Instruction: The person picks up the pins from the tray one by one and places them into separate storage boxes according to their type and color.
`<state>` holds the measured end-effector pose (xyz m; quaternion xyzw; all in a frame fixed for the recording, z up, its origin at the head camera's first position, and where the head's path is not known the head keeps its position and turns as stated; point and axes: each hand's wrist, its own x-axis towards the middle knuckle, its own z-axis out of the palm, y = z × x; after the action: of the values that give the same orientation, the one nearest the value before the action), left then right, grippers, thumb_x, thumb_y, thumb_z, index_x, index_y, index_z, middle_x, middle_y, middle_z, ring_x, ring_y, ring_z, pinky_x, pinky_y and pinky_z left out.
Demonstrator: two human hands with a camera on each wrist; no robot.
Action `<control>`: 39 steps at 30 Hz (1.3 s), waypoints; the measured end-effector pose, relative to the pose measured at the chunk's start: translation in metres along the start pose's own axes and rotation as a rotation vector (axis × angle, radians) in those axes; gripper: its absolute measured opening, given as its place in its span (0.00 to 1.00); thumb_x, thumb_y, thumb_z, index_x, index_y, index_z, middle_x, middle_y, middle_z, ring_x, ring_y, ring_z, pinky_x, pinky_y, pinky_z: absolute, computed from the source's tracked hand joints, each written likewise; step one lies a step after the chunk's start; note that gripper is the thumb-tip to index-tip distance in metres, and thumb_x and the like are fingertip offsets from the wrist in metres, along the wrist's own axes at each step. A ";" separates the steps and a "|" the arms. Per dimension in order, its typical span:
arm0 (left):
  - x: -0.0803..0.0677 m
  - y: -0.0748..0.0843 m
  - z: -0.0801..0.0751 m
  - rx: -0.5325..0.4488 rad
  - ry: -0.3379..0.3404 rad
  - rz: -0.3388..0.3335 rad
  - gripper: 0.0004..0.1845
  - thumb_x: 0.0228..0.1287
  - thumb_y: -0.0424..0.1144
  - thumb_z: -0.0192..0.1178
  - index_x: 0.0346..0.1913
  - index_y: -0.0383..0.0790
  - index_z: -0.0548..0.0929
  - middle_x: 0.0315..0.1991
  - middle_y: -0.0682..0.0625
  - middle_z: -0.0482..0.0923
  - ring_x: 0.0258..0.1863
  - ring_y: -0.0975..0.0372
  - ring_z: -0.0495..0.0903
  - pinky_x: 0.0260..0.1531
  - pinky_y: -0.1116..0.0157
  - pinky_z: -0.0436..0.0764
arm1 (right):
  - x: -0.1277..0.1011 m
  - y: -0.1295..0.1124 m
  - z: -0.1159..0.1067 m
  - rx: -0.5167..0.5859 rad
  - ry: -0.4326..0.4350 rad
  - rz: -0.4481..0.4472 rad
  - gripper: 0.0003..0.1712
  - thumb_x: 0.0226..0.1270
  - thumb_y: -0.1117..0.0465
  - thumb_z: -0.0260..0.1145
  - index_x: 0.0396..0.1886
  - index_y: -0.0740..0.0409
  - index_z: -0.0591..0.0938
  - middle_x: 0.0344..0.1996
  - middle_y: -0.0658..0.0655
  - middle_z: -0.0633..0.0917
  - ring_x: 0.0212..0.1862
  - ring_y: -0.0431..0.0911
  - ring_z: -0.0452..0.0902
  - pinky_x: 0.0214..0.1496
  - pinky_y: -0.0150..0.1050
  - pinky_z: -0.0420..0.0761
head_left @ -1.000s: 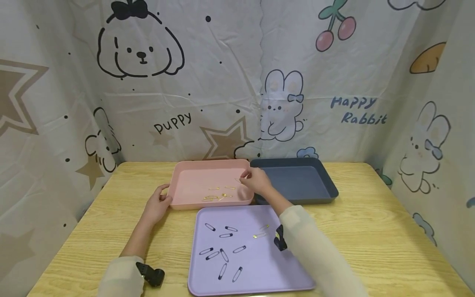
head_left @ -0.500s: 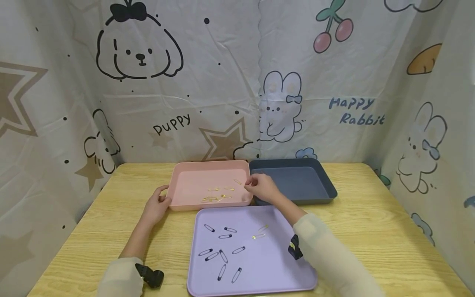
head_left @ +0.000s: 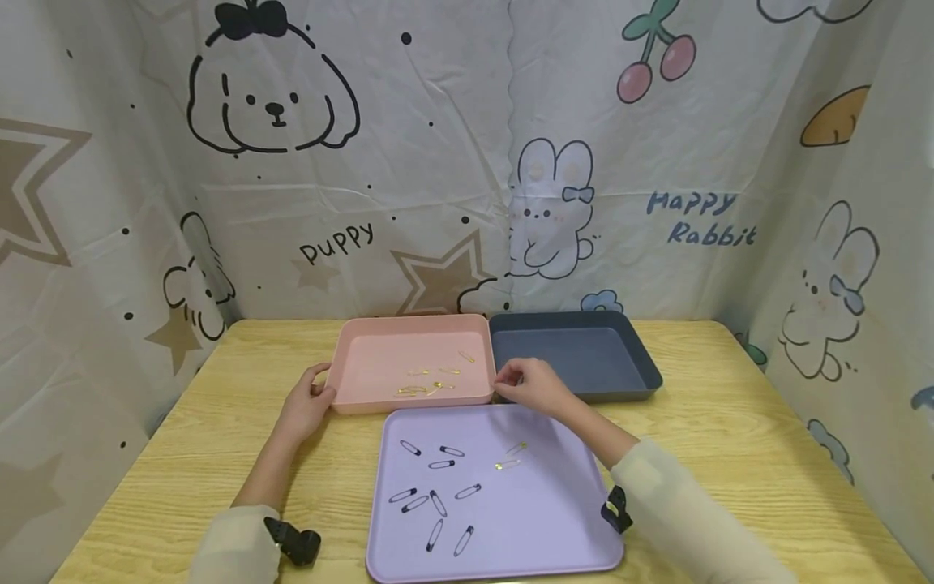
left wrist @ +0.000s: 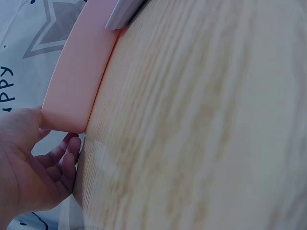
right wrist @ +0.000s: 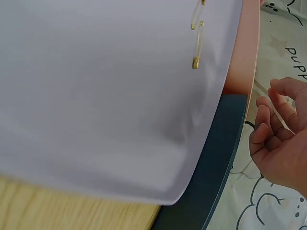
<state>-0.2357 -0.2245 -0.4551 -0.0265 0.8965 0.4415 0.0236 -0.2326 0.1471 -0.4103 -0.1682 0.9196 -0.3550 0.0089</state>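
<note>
Out on the left, the left hand (head_left: 305,403) rests at the left end of the pink tray (head_left: 387,353), its fingers bent against the wall; gripping or merely touching, I can't tell. Inside that tray lie gold safety pins (head_left: 413,391), bunched toward the near wall, with one off alone to the right. Nearer on the counter (head_left: 737,462), here's the purple tray (head_left: 547,519): nine black-headed safety pins (head_left: 469,531) scattered over its left side, two more gold pins (right wrist: 195,63) right of them. And the right hand (head_left: 531,384) hovers beside the pink tray's near right corner, fingers loosely curled, holding nothing visible, the dark blue tray (head_left: 587,357) just behind.
</note>
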 end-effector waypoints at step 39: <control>-0.003 0.003 -0.001 0.004 -0.001 -0.005 0.28 0.68 0.38 0.44 0.70 0.38 0.56 0.43 0.39 0.71 0.37 0.57 0.69 0.32 0.68 0.70 | -0.070 0.033 0.012 -0.047 -0.208 -0.140 0.03 0.53 0.62 0.69 0.26 0.53 0.82 0.20 0.43 0.78 0.25 0.31 0.67 0.30 0.27 0.70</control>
<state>-0.2334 -0.2233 -0.4516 -0.0283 0.8973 0.4399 0.0251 -0.1753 0.1840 -0.4483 -0.2679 0.9077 -0.3139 0.0756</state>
